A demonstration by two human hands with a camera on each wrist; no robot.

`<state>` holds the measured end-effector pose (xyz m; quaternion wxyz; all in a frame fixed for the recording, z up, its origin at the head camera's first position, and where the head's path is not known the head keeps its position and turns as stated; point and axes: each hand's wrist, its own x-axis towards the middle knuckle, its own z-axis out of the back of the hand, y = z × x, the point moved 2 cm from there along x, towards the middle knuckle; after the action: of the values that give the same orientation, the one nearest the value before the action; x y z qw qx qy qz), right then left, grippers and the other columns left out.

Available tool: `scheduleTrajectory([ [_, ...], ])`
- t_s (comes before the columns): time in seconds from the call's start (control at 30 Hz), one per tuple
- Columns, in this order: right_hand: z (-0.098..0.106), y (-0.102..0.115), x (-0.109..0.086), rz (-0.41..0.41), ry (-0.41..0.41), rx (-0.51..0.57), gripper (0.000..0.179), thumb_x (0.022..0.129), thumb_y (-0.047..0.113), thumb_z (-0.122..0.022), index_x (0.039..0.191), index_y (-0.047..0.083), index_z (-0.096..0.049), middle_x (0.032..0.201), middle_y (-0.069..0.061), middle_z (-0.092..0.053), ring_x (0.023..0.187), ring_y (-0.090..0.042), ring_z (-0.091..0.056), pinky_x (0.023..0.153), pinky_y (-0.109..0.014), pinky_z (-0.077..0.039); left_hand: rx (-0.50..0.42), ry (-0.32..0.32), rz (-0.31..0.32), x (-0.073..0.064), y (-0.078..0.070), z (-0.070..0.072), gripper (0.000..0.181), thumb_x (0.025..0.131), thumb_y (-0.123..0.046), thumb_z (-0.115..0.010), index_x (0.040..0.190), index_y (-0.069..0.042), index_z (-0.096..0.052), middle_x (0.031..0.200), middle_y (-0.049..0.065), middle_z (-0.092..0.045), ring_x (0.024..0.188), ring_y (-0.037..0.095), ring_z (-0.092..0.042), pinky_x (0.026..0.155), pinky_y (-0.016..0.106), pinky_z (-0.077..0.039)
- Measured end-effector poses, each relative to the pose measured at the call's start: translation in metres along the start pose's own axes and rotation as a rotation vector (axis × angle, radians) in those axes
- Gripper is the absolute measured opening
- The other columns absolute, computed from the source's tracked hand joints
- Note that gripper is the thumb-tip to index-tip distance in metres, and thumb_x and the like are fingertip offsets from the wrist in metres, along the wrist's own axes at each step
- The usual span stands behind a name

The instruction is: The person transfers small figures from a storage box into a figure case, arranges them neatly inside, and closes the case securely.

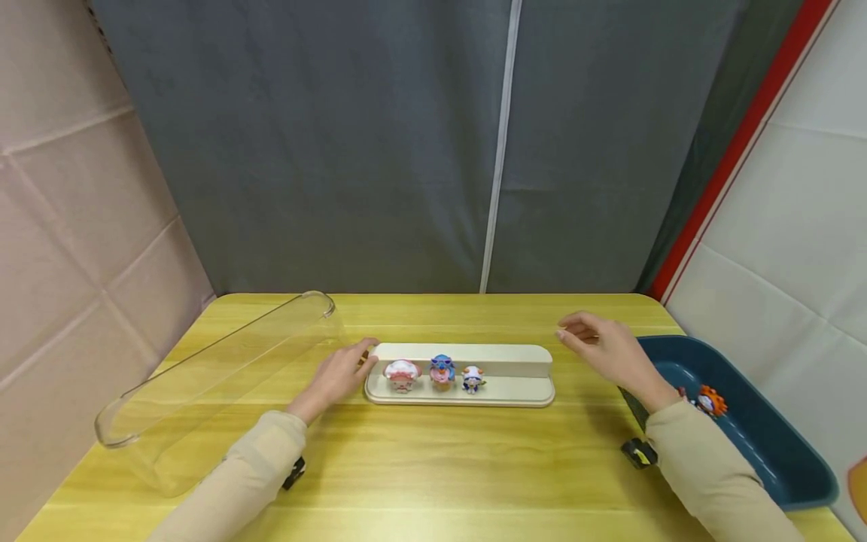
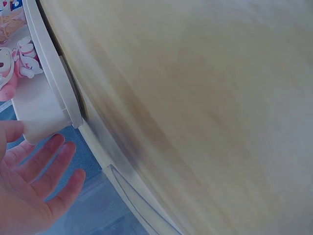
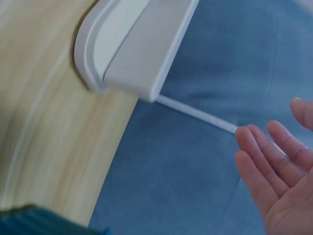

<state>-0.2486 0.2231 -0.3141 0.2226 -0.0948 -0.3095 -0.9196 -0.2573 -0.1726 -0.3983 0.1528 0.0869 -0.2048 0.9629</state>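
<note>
A cream display base (image 1: 518, 390) with a raised back step lies on the table. Three small figurines stand toward its left half: a pink one with a white top (image 1: 403, 376), a blue-and-pink one (image 1: 442, 373) and a white-and-blue one (image 1: 472, 380). My left hand (image 1: 342, 373) is at the base's left end, thumb by the edge and fingers loosely spread in the left wrist view; whether it touches cannot be told. Off the base's right end, my right hand (image 1: 609, 354) hovers with relaxed fingers, holding nothing.
At the left lies a long transparent cover (image 1: 223, 384), slanting across the table. A dark blue bin (image 1: 772, 433) stands at the right, under my right forearm, with an orange figurine (image 1: 713, 401) in it. A grey curtain (image 1: 339, 150) hangs behind the table.
</note>
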Motion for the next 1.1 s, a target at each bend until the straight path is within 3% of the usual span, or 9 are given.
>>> scheduleTrajectory([
  [0.37, 0.029, -0.018, -0.012, -0.061, 0.001, -0.088, 0.041, 0.091, 0.036, -0.047, 0.111, 0.001, -0.055, 0.098, -0.013, -0.06, 0.086, -0.027, -0.056, 0.074, -0.045, -0.045, 0.008, 0.001, 0.004, -0.001, 0.0, -0.001, 0.032, 0.091, -0.022, -0.051, 0.12, -0.008, -0.051, 0.096, 0.01, -0.062, 0.08, 0.024, -0.059, 0.062, 0.038, -0.047],
  [0.7, 0.054, -0.041, -0.027, -0.042, 0.039, -0.077, 0.034, 0.092, 0.028, -0.048, 0.114, 0.003, -0.055, 0.102, -0.014, -0.059, 0.089, -0.031, -0.056, 0.073, -0.047, -0.045, -0.001, 0.003, 0.003, -0.001, 0.0, -0.001, 0.032, 0.092, -0.023, -0.049, 0.12, -0.008, -0.05, 0.098, 0.01, -0.062, 0.083, 0.025, -0.059, 0.066, 0.041, -0.047],
  [0.8, 0.057, -0.053, -0.032, -0.047, 0.034, -0.074, 0.032, 0.092, 0.026, -0.049, 0.115, 0.005, -0.055, 0.103, -0.013, -0.059, 0.088, -0.026, -0.057, 0.071, -0.043, -0.046, 0.005, 0.001, 0.002, 0.0, 0.0, -0.001, 0.032, 0.092, -0.023, -0.049, 0.12, -0.008, -0.05, 0.097, 0.01, -0.062, 0.082, 0.024, -0.059, 0.065, 0.04, -0.048],
  [1.0, 0.062, -0.077, -0.043, -0.079, 0.055, -0.03, 0.032, 0.09, 0.027, -0.052, 0.116, 0.009, -0.056, 0.105, -0.009, -0.059, 0.086, 0.0, -0.054, 0.069, -0.03, -0.047, 0.008, -0.001, 0.0, 0.0, 0.0, -0.001, 0.032, 0.091, -0.023, -0.05, 0.12, -0.008, -0.051, 0.097, 0.01, -0.062, 0.082, 0.024, -0.059, 0.065, 0.039, -0.048],
  [1.1, 0.066, -0.087, -0.048, -0.065, 0.077, 0.009, 0.031, 0.089, 0.022, -0.055, 0.114, 0.006, -0.057, 0.104, -0.009, -0.06, 0.085, 0.003, -0.054, 0.067, -0.022, -0.046, 0.001, 0.003, 0.004, 0.0, -0.001, 0.0, 0.032, 0.091, -0.023, -0.05, 0.12, -0.008, -0.051, 0.097, 0.01, -0.062, 0.082, 0.024, -0.059, 0.065, 0.04, -0.048],
])
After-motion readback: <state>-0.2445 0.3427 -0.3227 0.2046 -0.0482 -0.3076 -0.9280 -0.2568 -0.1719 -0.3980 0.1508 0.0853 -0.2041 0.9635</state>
